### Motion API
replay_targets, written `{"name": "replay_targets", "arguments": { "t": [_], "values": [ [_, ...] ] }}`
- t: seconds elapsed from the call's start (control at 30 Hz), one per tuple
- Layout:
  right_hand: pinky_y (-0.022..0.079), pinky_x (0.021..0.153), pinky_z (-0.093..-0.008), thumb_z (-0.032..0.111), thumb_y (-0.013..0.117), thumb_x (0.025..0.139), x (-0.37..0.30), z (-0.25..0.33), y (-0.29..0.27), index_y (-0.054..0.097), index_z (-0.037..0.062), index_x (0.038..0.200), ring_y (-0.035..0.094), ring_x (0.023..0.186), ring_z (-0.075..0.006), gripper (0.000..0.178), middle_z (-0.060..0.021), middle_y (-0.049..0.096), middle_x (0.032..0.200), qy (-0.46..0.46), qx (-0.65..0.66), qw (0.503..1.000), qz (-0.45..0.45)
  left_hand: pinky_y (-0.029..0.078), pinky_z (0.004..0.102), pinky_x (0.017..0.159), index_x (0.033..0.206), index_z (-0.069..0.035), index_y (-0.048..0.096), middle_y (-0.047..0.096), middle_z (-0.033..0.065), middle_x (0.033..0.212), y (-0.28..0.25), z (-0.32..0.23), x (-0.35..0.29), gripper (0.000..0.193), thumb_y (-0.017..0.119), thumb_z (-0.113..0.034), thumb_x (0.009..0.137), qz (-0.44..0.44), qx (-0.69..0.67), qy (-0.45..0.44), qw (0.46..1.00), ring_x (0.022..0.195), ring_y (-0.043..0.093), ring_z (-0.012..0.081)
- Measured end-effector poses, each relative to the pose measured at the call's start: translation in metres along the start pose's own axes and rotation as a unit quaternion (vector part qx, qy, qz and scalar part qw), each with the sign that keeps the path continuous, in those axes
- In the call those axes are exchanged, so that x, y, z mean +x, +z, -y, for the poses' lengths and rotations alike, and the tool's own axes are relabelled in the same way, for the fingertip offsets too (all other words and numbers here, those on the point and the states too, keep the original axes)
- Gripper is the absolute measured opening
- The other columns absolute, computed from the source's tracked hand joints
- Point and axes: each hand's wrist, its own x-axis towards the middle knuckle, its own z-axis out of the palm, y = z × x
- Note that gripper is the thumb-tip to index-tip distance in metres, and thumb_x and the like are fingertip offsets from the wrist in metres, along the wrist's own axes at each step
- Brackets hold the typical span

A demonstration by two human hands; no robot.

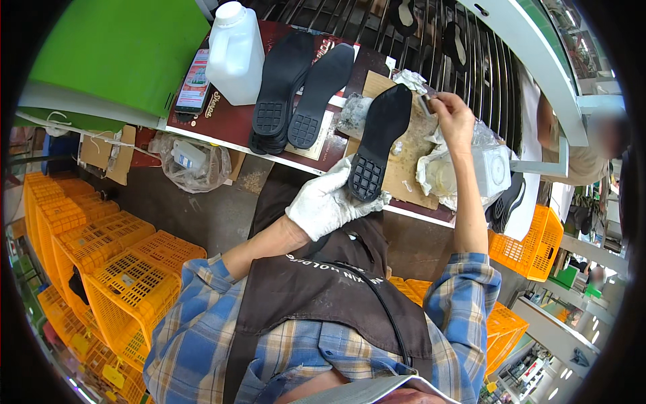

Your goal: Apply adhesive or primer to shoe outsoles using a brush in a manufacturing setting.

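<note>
My left hand (326, 202), in a white glove, grips a black shoe sole (382, 135) by its heel. The sole's waffle-patterned heel faces up, and its toe points away from me. Bare, my right hand (452, 121) is closed in a pinch just right of the toe. Between its fingertips is a small flat grey-brown piece (425, 104), too small to name. Left of the held sole, a stack of black soles (277, 87) lies on the table, with another sole (317, 94) beside it.
A white plastic jug (235, 57) and a phone (195, 84) stand left of the soles. Stained cardboard (410, 185) lies under the work, with a clear plastic container (491, 170) at right. Metal rollers (363, 17) run behind. Orange crates (128, 283) fill the left floor.
</note>
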Motion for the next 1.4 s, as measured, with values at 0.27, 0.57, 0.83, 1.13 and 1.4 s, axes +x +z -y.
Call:
{"name": "replay_targets", "arguments": {
  "t": [0.27, 0.57, 0.83, 1.13, 1.4],
  "values": [
    [0.054, 0.069, -0.0261, 0.010, 0.069, 0.086, 0.018, 0.010, 0.001, 0.069, -0.0035, 0.100, 0.068, 0.072, -0.0158, 0.020, -0.0125, 0.072, 0.081, -0.053, -0.022, 0.998, 0.028, 0.051, 0.0549, 0.097, 0.143, -0.017, 0.038, 0.049, 0.0151, 0.136, 0.010, -0.009, -0.014, 0.039, 0.034, -0.025, 0.105, 0.021, 0.035, 0.027, 0.999, 0.118, 0.056, 0.0355],
    [0.053, 0.066, -0.0259, 0.009, 0.068, 0.086, 0.039, 0.027, 0.015, 0.070, -0.0030, 0.099, 0.068, 0.072, -0.0130, 0.017, -0.0110, 0.072, 0.081, -0.088, -0.106, 0.990, 0.041, 0.051, 0.0528, 0.096, 0.146, -0.017, 0.035, 0.046, 0.0111, 0.140, 0.018, -0.018, -0.021, 0.042, 0.035, -0.027, 0.105, 0.013, 0.072, 0.066, 0.995, 0.120, 0.055, 0.0286],
    [0.054, 0.072, -0.0290, 0.010, 0.069, 0.083, 0.046, 0.043, 0.026, 0.071, -0.0017, 0.095, 0.069, 0.074, -0.0174, 0.017, -0.0141, 0.072, 0.086, -0.091, 0.012, 0.987, 0.133, 0.044, 0.0561, 0.103, 0.151, -0.009, 0.026, 0.039, 0.0141, 0.146, 0.016, -0.020, -0.027, 0.053, 0.038, -0.022, 0.100, 0.032, 0.140, 0.096, 0.985, 0.127, 0.049, 0.0298],
    [0.052, 0.072, -0.0258, 0.008, 0.069, 0.085, 0.047, 0.048, 0.029, 0.069, -0.0031, 0.100, 0.067, 0.078, -0.0131, 0.018, -0.0098, 0.071, 0.086, -0.108, -0.015, 0.986, 0.128, 0.046, 0.0561, 0.101, 0.150, -0.008, 0.027, 0.041, 0.0153, 0.145, 0.007, -0.026, -0.027, 0.054, 0.040, -0.022, 0.100, 0.071, 0.130, 0.096, 0.984, 0.126, 0.050, 0.0317],
    [0.054, 0.072, -0.0336, 0.015, 0.071, 0.082, 0.043, 0.003, 0.005, 0.071, 0.0003, 0.095, 0.070, 0.077, -0.0243, 0.020, -0.0171, 0.071, 0.086, -0.060, -0.107, 0.989, 0.087, 0.047, 0.0554, 0.100, 0.150, -0.008, 0.028, 0.041, 0.0168, 0.143, 0.007, -0.023, -0.027, 0.054, 0.041, -0.022, 0.100, 0.078, 0.118, 0.096, 0.985, 0.124, 0.051, 0.0339]
  ]
}}
